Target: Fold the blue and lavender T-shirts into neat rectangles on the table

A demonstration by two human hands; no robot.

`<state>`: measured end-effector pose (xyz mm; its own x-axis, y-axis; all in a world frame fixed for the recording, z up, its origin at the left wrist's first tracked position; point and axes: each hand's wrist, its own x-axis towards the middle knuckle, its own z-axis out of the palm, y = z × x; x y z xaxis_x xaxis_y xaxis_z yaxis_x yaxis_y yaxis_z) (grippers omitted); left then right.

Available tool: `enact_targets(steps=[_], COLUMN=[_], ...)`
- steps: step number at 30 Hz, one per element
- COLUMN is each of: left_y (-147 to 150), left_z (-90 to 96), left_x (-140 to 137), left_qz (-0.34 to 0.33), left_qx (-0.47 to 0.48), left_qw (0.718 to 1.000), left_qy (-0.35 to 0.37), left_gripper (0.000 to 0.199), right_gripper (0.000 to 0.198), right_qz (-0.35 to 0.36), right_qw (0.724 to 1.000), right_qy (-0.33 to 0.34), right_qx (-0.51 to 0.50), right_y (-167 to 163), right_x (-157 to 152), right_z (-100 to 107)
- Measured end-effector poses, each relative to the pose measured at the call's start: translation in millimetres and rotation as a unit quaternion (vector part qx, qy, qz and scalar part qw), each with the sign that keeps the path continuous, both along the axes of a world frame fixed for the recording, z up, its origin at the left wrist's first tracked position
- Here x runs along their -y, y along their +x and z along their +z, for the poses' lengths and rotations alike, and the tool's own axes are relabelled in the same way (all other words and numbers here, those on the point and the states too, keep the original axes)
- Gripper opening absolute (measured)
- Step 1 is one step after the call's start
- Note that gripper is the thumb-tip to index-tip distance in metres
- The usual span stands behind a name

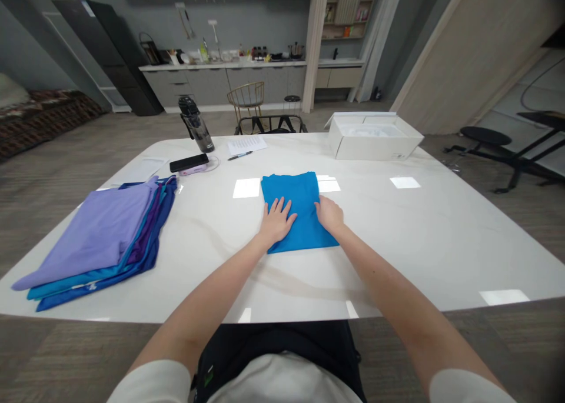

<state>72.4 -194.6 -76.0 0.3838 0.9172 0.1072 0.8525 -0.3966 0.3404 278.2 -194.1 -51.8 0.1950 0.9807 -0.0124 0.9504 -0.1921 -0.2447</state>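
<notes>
A bright blue piece of fabric [296, 191], folded into a rough rectangle, lies flat on the white table [397, 238] in front of me. My left hand [277, 222] rests on its left part with the fingers spread. At the fabric's right edge, my right hand [330, 213] is closed with curled fingers, gripping that edge. To the left is a stack of larger folded fabrics, a lavender cloth [95, 226] on top and purple and blue ones beneath. Whether the blue fabric is a garment I cannot tell.
An open white box [371, 147] stands at the back right. A dark water bottle [196, 126], a black phone [189, 162], a pen [239, 155] and a printed sheet [251, 143] are at the back left. A black-framed chair [270, 122] stands behind the table.
</notes>
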Motion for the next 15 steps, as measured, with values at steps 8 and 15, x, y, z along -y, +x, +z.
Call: enact_targets(steps=[8,15], left_y=[41,-4], left_z=[13.7,4.0], left_x=[24,38], left_qz=[-0.131,-0.139], left_qx=[0.052,0.086], left_qw=[0.99,0.985], left_qy=[0.007,0.049], left_gripper=[0.055,0.042], right_gripper=[0.044,0.042], right_qz=[-0.069,-0.189], right_qw=[0.995,0.974], right_qy=[0.05,0.03], right_qx=[0.041,0.12], right_y=[138,280], right_x=[20,41], right_z=[-10,-11])
